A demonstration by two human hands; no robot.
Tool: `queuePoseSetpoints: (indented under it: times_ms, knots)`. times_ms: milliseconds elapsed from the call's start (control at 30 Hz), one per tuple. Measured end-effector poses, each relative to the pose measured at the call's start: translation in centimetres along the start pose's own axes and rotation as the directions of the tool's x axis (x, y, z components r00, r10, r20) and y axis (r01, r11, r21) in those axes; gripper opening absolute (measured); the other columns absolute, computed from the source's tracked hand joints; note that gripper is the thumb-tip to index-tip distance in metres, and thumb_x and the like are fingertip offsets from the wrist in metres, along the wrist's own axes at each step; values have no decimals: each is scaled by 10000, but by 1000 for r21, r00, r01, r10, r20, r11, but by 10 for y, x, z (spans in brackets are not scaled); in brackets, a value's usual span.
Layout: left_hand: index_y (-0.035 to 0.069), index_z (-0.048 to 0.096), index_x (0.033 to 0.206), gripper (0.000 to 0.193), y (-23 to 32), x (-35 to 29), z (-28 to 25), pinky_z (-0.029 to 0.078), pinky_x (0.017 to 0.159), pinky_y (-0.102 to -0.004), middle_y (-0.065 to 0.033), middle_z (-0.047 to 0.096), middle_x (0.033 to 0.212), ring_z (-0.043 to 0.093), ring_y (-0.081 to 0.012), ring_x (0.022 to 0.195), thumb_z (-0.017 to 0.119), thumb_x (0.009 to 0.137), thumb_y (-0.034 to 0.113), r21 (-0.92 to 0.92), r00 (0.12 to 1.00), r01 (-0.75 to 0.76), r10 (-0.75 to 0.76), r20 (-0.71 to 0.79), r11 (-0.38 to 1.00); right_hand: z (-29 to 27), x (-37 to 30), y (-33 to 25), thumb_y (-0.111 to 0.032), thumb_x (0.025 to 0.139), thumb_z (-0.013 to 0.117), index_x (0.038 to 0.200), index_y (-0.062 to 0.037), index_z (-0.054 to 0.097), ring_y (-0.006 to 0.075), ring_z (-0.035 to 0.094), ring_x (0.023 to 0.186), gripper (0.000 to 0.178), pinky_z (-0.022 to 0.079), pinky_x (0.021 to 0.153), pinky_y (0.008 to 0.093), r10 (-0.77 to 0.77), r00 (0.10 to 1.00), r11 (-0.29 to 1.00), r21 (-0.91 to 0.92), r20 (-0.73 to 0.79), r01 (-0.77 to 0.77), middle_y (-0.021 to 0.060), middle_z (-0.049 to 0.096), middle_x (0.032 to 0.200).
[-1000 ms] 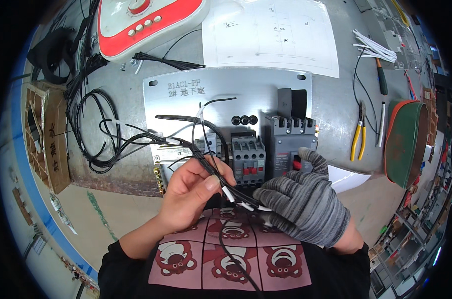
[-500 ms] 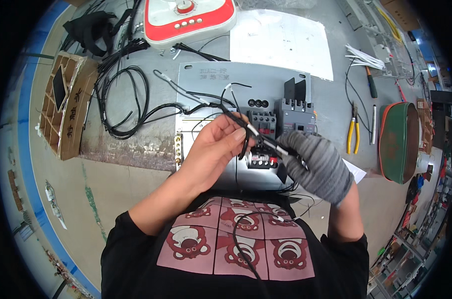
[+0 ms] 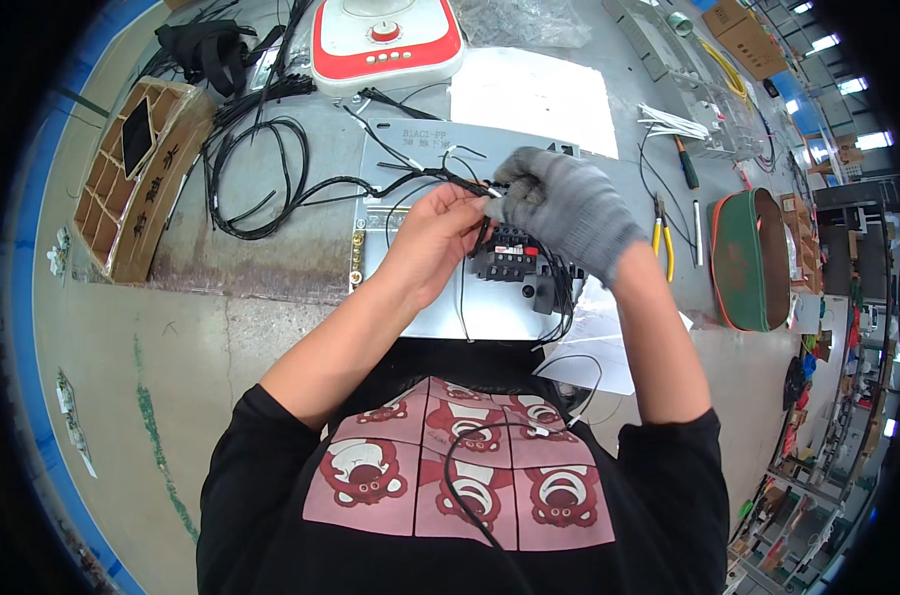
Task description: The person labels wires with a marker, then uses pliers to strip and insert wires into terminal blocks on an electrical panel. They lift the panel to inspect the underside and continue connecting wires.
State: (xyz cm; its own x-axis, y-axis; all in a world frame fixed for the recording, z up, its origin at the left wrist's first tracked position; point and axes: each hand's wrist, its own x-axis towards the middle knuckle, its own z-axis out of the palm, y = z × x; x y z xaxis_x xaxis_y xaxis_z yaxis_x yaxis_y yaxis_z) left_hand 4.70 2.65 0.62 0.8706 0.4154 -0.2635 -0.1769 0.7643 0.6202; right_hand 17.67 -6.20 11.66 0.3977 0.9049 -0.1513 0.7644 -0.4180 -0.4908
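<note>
A bundle of black wires point(image 3: 410, 175) with white marker sleeves runs across a grey metal mounting plate point(image 3: 420, 312). My bare left hand point(image 3: 435, 241) pinches the bundle near the middle of the plate. Right beside it, my right hand point(image 3: 569, 210), in a grey knitted glove, has its fingers closed on the same bundle; its fingertips are partly hidden. Just below the hands sits a black contactor-like electrical part point(image 3: 509, 260) with a red detail. More black wires point(image 3: 566, 297) curve down the plate's right side. The glove covers the part behind it.
Loose black cable coils point(image 3: 256, 178) lie left, by a cardboard compartment box point(image 3: 137, 223) holding a phone-like dark slab. A red and white appliance point(image 3: 385, 55) and paper sheets point(image 3: 539, 94) are at the back. Yellow-handled pliers point(image 3: 663, 238) and a green bag point(image 3: 752, 260) stand right.
My right hand has moved up and left, close to my left hand, and the raised wire bundle has come down toward the plate. The view has shifted slightly.
</note>
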Motion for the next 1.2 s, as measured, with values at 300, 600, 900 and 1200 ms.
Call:
queuePoseSetpoints:
  times_ms: [300, 600, 900, 1200]
  knots:
    - [40, 559, 975, 80, -6, 0, -2, 504, 791, -261, -36, 634, 901, 616, -121, 838, 597, 915, 77, 48, 999, -44, 44, -2, 998, 0, 19, 15, -170, 857, 624, 884, -7, 658, 194, 562, 642, 169, 486, 647, 323, -10, 991, 998, 61, 132, 2, 116, 634, 713]
    - [46, 566, 1065, 153, -8, -6, -3, 500, 758, -250, -24, 622, 908, 606, -110, 822, 593, 918, 81, 1, 999, -37, 37, 11, 999, 12, 13, 26, -157, 877, 594, 940, -7, 635, 266, 601, 738, 168, 495, 710, 351, -25, 991, 979, 206, 134, -3, 156, 647, 808]
    - [51, 593, 1019, 130, -15, -2, -5, 449, 665, -225, -3, 589, 843, 549, -88, 748, 588, 939, 154, -192, 999, -23, 29, 30, 981, -5, 34, 10, -78, 808, 659, 941, -29, 666, 262, 622, 809, 142, 502, 770, 349, -222, 975, 969, -107, 29, 224, 95, 656, 842]
    - [44, 594, 1000, 120, -20, -2, -3, 417, 632, -225, -2, 577, 813, 513, -82, 710, 571, 946, 149, -107, 994, -104, 102, -26, 989, 11, 19, -8, -276, 854, 635, 970, -65, 653, 319, 620, 858, 242, 495, 748, 406, -127, 964, 947, -319, -232, 49, 142, 634, 890]
